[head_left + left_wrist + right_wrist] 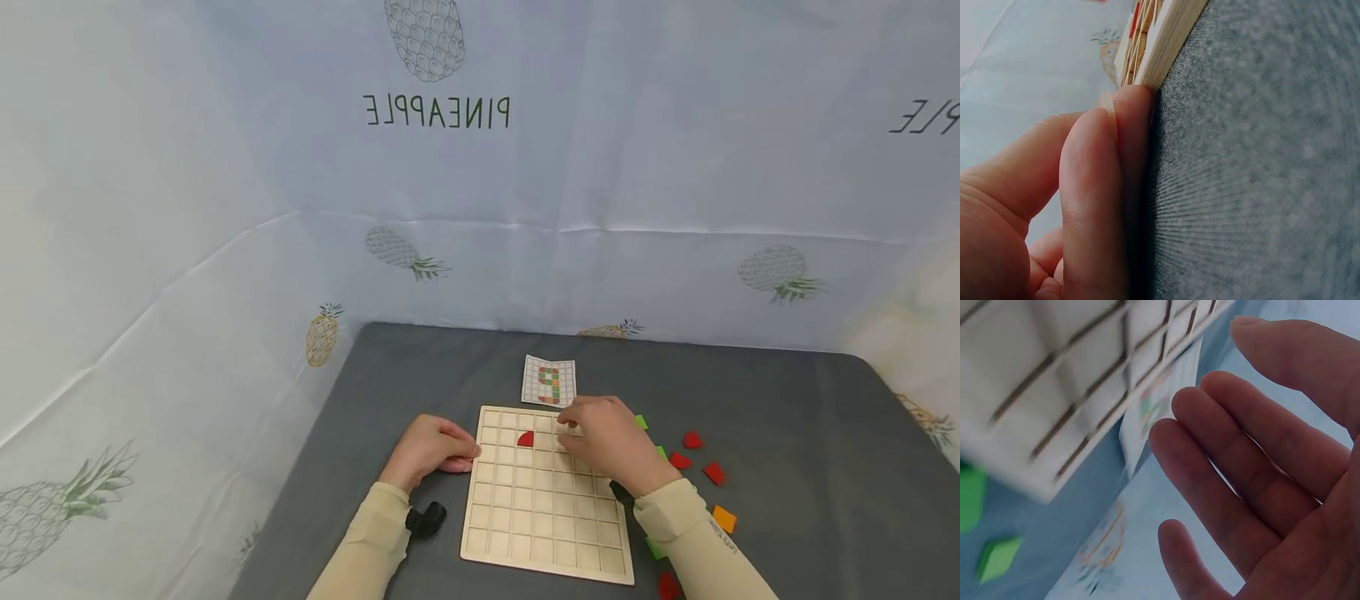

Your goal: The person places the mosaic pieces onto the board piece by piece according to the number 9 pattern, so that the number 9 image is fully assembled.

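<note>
A pale wooden grid board [546,500] lies on the dark table, a red quarter-circle piece [526,438] in one of its upper squares. At the board's left edge, my left hand [431,450] rests with its fingers close together; in the left wrist view a fingertip touches the board's side [1175,47]. Over the upper right of the board hovers my right hand [609,437]. Its fingers [1210,469] are loosely extended in the right wrist view, with nothing between them and the thumb. Part of the board's right side is hidden beneath this hand and forearm.
Behind the board stands a small folded pattern card [549,381] printed with coloured shapes. Loose red pieces [692,439], an orange square [724,518] and green pieces [656,547] lie to the right, some partly covered by the right arm. A pineapple-print curtain [555,175] surrounds the table.
</note>
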Available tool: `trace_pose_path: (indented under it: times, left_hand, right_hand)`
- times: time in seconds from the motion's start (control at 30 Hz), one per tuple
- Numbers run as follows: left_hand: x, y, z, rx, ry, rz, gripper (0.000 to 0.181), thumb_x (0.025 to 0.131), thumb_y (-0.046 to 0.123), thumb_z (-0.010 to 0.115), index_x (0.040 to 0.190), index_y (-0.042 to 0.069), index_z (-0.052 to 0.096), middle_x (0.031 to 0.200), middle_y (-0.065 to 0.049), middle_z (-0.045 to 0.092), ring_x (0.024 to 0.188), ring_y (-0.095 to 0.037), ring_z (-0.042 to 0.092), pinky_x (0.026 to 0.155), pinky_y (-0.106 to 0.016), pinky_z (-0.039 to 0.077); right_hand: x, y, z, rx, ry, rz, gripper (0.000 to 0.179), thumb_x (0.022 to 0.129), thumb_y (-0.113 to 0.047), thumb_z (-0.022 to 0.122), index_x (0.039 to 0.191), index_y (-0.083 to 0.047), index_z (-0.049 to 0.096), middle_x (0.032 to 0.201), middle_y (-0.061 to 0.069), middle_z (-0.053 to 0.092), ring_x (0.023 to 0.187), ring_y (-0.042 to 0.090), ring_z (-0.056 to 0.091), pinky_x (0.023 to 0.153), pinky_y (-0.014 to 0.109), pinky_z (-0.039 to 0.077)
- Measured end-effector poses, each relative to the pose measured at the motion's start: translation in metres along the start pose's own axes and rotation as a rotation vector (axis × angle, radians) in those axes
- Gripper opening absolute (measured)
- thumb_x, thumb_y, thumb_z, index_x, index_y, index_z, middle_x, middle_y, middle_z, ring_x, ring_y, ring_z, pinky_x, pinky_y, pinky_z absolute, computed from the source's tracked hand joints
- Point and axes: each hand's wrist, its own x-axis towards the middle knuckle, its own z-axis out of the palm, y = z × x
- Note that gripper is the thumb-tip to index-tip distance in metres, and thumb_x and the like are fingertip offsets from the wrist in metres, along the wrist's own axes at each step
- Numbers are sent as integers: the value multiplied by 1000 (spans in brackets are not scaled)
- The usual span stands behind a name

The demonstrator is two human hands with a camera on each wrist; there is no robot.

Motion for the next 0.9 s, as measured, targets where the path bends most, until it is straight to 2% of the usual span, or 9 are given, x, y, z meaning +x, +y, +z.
trace_pose_path:
  times: [0.13,0.2,0.4,0.57,0.9]
  left_hand:
    - [0,-1,-1,6,5,-6,20,85,11,91,99,1,82,87,-10,81,72,-12,79,70,-28,68]
    - [0,-2,-1,12,9,-17,21,85,12,92,100,1,82,89,-11,81,73,-13,80,70,-29,68]
    - [-1,-4,3,30,10,-38,23,84,14,93,100,2,82,87,-9,81,71,-12,79,69,-29,68]
    - [1,-3,3,33,-18,-50,23,84,16,93,100,3,83,87,-9,82,71,-12,79,70,-29,68]
    - [2,2,0,50,-17,-47,22,86,18,92,100,4,83,87,-9,82,72,-14,80,70,-30,68]
  right_hand:
    - [-11,26,-6,39,15,69,19,91,-18,88,108,-11,84,96,0,75,83,15,70,79,42,63]
    - [-15,39,-7,47,8,111,21,91,-18,87,110,-11,84,100,2,76,85,17,71,74,41,63]
    - [-30,77,-11,126,-54,215,32,93,-18,87,122,-8,80,118,10,75,105,32,74,84,51,65]
    - [-35,102,-16,186,-86,234,35,93,-14,86,125,-6,78,122,13,74,112,38,72,91,57,63]
    - [-30,125,-19,217,-142,265,35,91,-5,85,125,-4,78,124,17,73,118,44,69,95,59,61]
